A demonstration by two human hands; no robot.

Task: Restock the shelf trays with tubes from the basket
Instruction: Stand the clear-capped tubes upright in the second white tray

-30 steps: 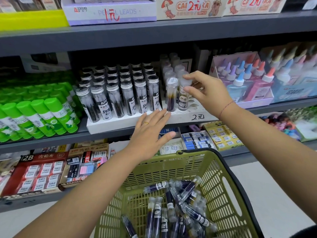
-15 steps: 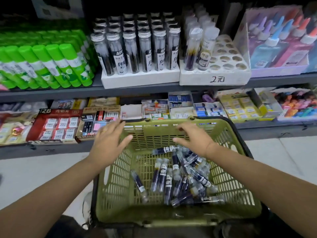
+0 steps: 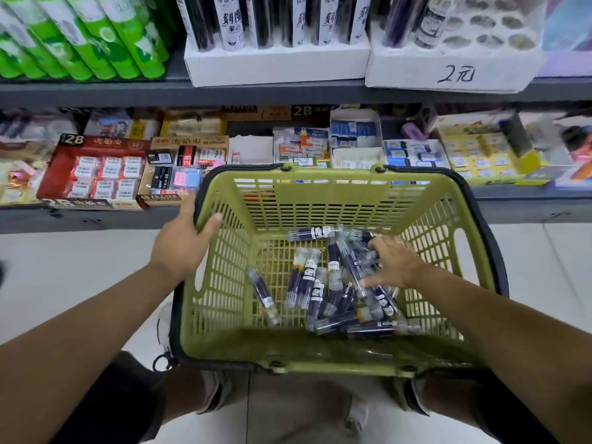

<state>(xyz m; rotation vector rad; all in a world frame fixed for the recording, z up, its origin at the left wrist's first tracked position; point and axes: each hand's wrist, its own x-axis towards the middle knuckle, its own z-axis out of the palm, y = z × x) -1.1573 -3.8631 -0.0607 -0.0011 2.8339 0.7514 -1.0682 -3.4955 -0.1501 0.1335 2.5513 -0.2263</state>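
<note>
step in hand: pick-up. left hand (image 3: 183, 239) grips the basket (image 3: 221, 318) rim, thumb inside. tubes (image 3: 308, 277) lie heaped on the basket floor. right hand (image 3: 393, 265) lies on the heap, fingers bent over tubes; closed grasp unconfirmed. next: secure one tube, raise it to the empty holes of the tray (image 3: 413, 73).

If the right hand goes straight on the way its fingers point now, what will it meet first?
The pile of tubes in the basket. The right hand points down into them and seems to touch the nearest ones, though depth is unclear. Below them lies only the basket's floor.
</note>
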